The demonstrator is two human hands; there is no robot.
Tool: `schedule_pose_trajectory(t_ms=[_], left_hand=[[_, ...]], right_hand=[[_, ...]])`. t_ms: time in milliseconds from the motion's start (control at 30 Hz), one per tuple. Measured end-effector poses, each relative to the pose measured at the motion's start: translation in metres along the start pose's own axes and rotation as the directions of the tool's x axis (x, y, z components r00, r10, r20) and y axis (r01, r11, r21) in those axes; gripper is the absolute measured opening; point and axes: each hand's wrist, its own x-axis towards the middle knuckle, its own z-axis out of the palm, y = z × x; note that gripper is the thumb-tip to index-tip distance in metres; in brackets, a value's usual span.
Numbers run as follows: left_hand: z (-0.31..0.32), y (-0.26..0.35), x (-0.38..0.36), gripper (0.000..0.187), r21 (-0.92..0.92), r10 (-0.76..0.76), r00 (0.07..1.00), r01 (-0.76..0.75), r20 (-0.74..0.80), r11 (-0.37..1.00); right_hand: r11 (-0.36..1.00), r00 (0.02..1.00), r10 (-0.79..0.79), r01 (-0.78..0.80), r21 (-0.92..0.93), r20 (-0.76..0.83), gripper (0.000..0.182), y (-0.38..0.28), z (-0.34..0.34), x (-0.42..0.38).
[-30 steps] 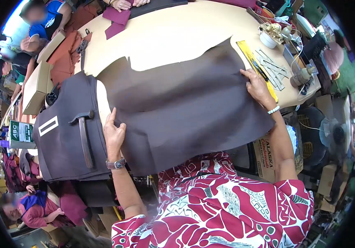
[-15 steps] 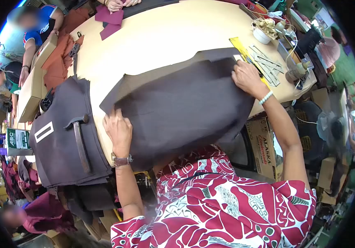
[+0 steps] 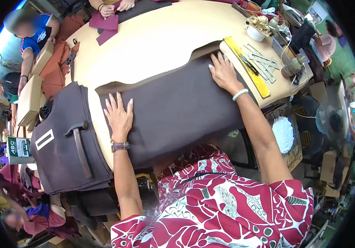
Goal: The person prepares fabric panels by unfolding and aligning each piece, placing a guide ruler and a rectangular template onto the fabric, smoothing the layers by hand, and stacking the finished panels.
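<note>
Surface [image 3: 165,37]: large tan worktop, mostly bare at centre. Dark brown cloth [image 3: 177,107] lies across its near edge, the near part hanging over toward the person. Its far edge appears doubled back in a fold running from left of centre up toward the right.

Stack [image 3: 61,157] of like dark pieces sits to the left, just beside the cloth, with a hammer [image 3: 78,142] on top as a weight and a white rectangle beside it.

Judgement: the cloth looks folded and spread; pressing it flat seems under way. Small ripples remain near the middle, so smoothing is not finished, and the piece is not yet on the stack.

Left hand [image 3: 118,118]: flat, fingers spread, palm down on the cloth's left end. No grip, nothing held.

Right hand [image 3: 223,73]: flat, fingers extended, pressing the cloth's far right corner. Nothing held.

Yellow ruler [image 3: 246,66] lies just right of the right hand, metal strips [image 3: 266,62] beyond it. Other people's hands work maroon cloth at the far edge.
</note>
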Motion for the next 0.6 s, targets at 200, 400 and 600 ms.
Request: schedule_pose_trajectory(t_ms=[200, 400, 600], left_hand=[[-0.021, 0.014, -0.069, 0.066, -0.015, -0.032, 0.998, 0.033, 0.053, 0.999], [-0.025, 0.013, -0.073, 0.064, -0.019, 0.01, 1.0, -0.01, -0.018, 1.0], [-0.024, 0.004, -0.047, 0.065, -0.098, 0.047, 0.998, -0.05, -0.03, 0.994]], right_hand=[[0.998, 0.997, 0.065, -0.066, 0.02, 0.044, 0.055, -0.002, -0.03, -0.077], [0.994, 0.992, 0.111, -0.112, 0.004, 0.053, 0.054, -0.009, -0.039, -0.084], [1.0, 0.998, -0.009, 0.008, 0.015, 0.061, 0.054, -0.008, -0.027, -0.059]])
